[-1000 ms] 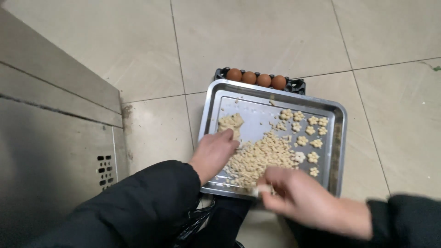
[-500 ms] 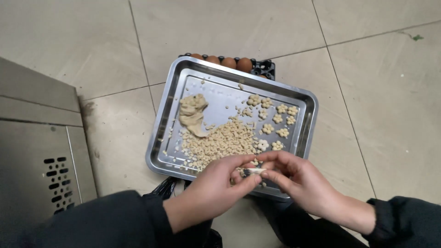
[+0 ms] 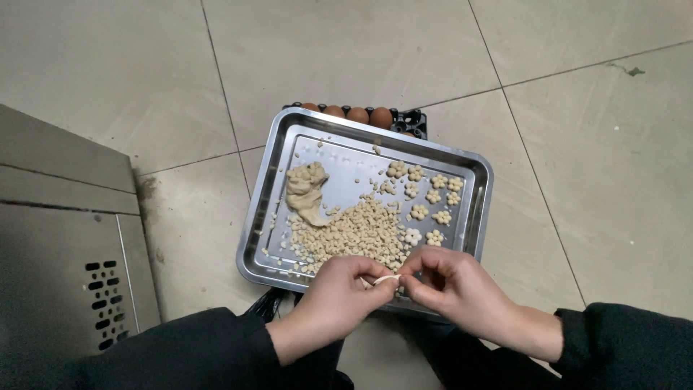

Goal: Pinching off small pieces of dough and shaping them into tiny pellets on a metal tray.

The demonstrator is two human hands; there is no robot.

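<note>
Just inside tray rim (image 3: 375,135): dough strip (image 3: 387,279).

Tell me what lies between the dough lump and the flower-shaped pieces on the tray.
In the head view, bare tray floor with a few stray pellets separates the dough lump from the flower-shaped pieces.

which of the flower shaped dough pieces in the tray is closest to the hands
The pale flower-shaped piece at the near-left end of the group, beside the pile of small dough balls; the other flowers lie farther up the tray or to its right.
</note>
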